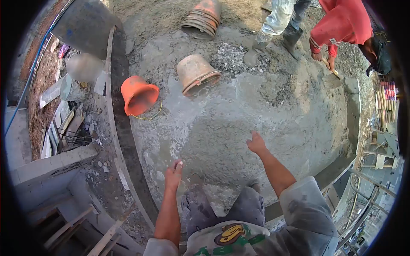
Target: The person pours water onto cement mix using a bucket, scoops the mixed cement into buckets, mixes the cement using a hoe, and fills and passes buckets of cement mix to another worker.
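In the head view, both bare hands are over a bed of wet concrete [213, 136]: the left hand [173, 174] with fingers bent, the right hand [257, 143] loosely curled farther forward; whether either is closed, I cannot tell. Beyond the left hand, an orange bucket [136, 91] lies tipped on the concrete, near a cement-crusted bucket [194, 70], also on its side. Gravel [232, 59] is heaped beyond them. At upper right, a red-sleeved co-worker [344, 21] grips a bladed tool [332, 81].

Room ahead of right hand [257, 144] over wet concrete [252, 104]; orange bucket [137, 91] obstructs beyond left hand [174, 174].
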`<state>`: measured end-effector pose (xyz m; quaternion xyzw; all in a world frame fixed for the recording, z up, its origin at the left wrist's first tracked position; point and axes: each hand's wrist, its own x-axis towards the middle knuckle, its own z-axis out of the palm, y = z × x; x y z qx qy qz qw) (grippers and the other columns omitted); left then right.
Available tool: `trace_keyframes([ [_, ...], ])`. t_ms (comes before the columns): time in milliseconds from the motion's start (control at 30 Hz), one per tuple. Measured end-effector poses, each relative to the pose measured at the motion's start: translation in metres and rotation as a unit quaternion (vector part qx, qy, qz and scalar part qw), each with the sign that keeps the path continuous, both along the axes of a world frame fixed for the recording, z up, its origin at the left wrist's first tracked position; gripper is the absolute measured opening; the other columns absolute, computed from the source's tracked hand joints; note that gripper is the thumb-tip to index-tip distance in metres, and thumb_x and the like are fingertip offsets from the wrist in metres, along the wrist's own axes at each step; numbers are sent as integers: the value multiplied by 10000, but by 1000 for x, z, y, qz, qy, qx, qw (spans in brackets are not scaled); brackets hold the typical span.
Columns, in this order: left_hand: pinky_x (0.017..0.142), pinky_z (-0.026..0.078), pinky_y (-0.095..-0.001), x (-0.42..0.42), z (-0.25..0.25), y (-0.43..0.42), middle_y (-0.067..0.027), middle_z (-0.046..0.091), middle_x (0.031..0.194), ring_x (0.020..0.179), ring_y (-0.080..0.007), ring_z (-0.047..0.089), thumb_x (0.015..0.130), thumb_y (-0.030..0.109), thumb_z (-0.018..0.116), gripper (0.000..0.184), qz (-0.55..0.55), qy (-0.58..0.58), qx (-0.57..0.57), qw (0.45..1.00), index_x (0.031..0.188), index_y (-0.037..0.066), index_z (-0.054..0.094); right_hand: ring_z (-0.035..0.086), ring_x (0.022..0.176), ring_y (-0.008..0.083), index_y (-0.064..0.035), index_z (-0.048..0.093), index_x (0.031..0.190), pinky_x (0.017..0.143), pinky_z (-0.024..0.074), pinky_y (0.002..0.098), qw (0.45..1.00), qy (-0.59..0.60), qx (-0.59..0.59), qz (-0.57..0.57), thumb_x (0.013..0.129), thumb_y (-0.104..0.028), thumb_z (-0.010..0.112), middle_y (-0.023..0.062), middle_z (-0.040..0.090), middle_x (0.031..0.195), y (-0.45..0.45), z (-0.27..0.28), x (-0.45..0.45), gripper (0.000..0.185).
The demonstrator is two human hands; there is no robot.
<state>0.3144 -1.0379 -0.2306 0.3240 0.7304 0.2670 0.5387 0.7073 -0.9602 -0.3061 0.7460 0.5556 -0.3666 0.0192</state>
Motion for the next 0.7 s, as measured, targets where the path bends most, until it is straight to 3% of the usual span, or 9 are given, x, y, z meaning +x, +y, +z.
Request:
trace_keyframes([
  [100,664,426,-245,-128,-46,-51,5,554,788,699,-83,492,896,224,575,249,159,14,14,987,997,-3,582,391,1211,351,-29,360,1284,970,392,420,992,-43,119,10,776,-154,570,199,374,1322,173,-53,-90,563],
  [233,677,437,-247,-186,-77,-88,-12,559,808,704,-105,515,884,200,591,232,159,66,-70,983,986,-9,580,365,1259,353,-46,368,1322,1040,308,437,930,-231,233,166,819,-222,529,195,347,1385,294,-102,-147,557],
  [333,699,437,-242,-159,-121,-79,-15,573,811,767,-100,532,879,208,601,260,26,189,-71,979,1024,-6,570,449,1187,390,-27,412,1301,1028,328,433,961,-170,-68,205,838,-285,500,219,436,1321,296,-115,-173,537],
  [400,786,454,-261,-115,-150,-53,-84,577,917,854,-182,559,869,177,599,255,94,52,-79,991,1018,-26,561,528,1085,396,-33,462,1249,975,385,438,986,-3,-29,163,836,-317,491,219,553,1177,236,-173,-180,502],
  [467,891,432,-352,-62,-155,-9,-152,452,1202,1079,-259,473,812,228,667,523,38,-19,-64,997,1210,-23,438,564,1017,350,-59,582,1016,884,429,466,999,-24,37,25,815,-280,504,240,608,1002,191,-148,-212,309],
  [533,973,385,-434,-19,-156,39,-214,363,1365,1241,-360,376,717,298,749,827,-115,21,5,993,1354,-3,317,628,801,324,-17,592,823,724,483,438,989,147,15,-9,817,-254,487,224,615,783,188,-73,-238,258],
  [600,990,358,-440,25,-100,98,-242,370,1351,1252,-371,362,677,321,763,877,-203,161,105,960,1358,-3,315,591,561,244,-4,551,704,542,474,376,945,304,-51,-111,809,-217,496,146,556,601,182,19,-264,244],
  [667,895,434,-425,59,-64,127,-241,541,1175,1079,-361,533,693,273,730,634,-174,341,208,900,1201,-30,499,547,497,199,-2,525,673,483,451,340,922,352,-85,-135,801,-190,509,109,529,571,165,40,-266,228],
  [700,845,451,-416,62,-63,137,-212,578,1070,998,-334,565,710,254,710,514,-146,238,148,949,1106,-26,540,525,465,176,-1,512,658,453,440,322,909,376,-103,-149,797,-177,516,91,515,556,156,46,-261,224],
])
